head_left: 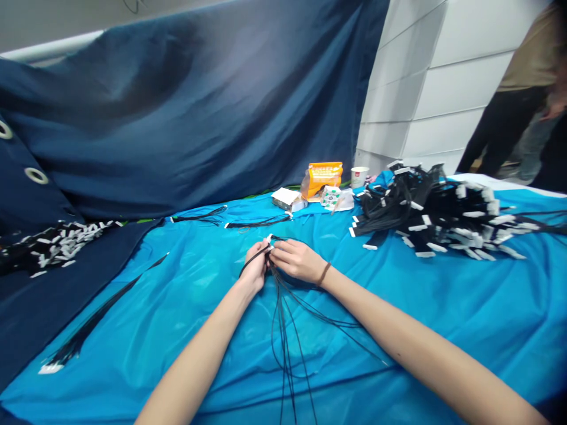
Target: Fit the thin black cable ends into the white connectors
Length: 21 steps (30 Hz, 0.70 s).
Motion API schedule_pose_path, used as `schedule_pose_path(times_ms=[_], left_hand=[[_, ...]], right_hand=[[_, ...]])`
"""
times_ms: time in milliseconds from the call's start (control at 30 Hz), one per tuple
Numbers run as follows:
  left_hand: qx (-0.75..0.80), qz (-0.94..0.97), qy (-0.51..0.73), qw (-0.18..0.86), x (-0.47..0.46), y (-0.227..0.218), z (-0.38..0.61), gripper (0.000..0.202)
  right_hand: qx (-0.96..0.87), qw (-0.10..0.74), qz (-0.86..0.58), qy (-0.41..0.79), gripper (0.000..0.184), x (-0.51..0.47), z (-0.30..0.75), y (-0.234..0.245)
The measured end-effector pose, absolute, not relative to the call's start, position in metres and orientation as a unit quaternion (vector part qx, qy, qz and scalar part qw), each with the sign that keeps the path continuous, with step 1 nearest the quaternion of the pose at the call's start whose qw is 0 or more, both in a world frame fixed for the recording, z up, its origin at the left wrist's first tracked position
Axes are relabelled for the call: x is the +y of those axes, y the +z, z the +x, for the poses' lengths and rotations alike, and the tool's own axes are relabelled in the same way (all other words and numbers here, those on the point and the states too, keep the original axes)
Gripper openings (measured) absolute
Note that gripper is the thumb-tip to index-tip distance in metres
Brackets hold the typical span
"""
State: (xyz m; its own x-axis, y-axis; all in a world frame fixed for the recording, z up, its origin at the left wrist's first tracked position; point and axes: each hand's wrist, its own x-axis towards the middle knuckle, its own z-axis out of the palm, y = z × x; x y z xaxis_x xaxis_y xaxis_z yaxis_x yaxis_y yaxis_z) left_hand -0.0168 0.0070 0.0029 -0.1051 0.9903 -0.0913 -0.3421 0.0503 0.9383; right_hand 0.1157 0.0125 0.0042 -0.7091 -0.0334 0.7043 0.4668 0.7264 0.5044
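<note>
Close together over the middle of the blue sheet, my two hands work on one black wire harness. My left hand is closed round its upper end, near a small white connector. Fingers of my right hand pinch at the wires right beside that connector; the exact wire they grip is hidden. Several loose black wires hang down from between the hands and fan out toward me. Another harness with a white connector lies to the left on the sheet.
A large pile of black harnesses lies at right, another pile at far left. Two small bundles, an orange pouch, a small box and a paper cup are at the back. A person stands beyond the table at right.
</note>
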Motion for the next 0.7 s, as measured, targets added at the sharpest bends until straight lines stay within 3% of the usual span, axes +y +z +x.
schedule_pose_path(times_ms=[167, 267, 467, 600, 700], left_hand=[[0.458, 0.353, 0.586, 0.568, 0.008, 0.003, -0.017, 0.029], [0.455, 0.357, 0.58, 0.574, 0.009, 0.003, -0.016, 0.028], [0.47, 0.351, 0.581, 0.564, 0.011, 0.003, -0.016, 0.022], [0.479, 0.336, 0.584, 0.563, 0.011, 0.003, -0.017, 0.019], [0.488, 0.321, 0.587, 0.561, 0.012, 0.003, -0.016, 0.016]], right_hand=[[-0.867, 0.352, -0.137, -0.325, 0.026, 0.014, 0.115, 0.003], [-0.873, 0.382, -0.18, -0.244, 0.021, 0.015, 0.115, 0.001], [-0.789, 0.549, -0.259, 0.094, 0.011, 0.012, 0.111, 0.002], [-0.614, 0.626, -0.282, 0.389, 0.012, 0.012, 0.11, 0.013], [-0.47, 0.656, -0.235, 0.542, 0.015, 0.017, 0.118, 0.022]])
